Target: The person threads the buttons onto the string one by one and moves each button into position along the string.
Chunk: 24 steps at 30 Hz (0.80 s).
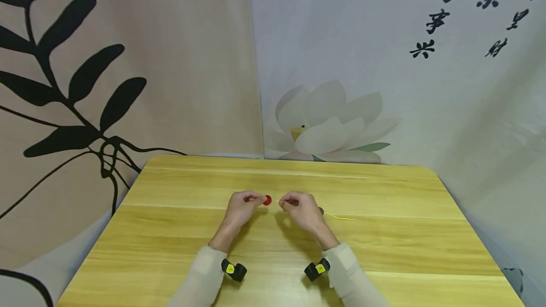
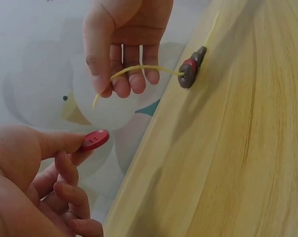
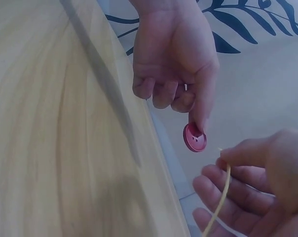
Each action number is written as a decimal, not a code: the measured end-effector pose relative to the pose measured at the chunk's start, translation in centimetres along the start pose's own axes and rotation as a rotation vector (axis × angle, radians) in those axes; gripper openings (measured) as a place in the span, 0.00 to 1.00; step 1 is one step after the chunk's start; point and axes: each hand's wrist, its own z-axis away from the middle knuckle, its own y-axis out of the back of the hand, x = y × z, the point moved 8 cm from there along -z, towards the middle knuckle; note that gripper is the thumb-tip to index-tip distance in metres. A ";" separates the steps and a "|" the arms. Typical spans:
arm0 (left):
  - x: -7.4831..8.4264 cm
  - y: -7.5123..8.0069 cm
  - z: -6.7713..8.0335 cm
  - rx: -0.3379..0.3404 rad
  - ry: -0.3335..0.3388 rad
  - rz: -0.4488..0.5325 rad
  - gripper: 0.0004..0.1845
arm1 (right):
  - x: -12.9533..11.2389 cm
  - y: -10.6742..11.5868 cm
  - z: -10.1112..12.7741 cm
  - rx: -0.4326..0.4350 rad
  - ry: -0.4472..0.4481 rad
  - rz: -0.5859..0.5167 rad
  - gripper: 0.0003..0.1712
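Wrist-worn cameras [image 1: 233, 270] noted. Red button [image 1: 267, 200] is pinched by left hand [image 1: 241, 206]; yellow thread [image 2: 139, 69] is pinched by right hand [image 1: 301, 208], tip just beside. Frayed, wavering thread risks missed holes.
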 end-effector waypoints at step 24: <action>0.8 -1.1 0.3 0.013 -0.041 0.051 0.06 | -0.4 -0.5 0.0 -0.005 0.035 0.030 0.03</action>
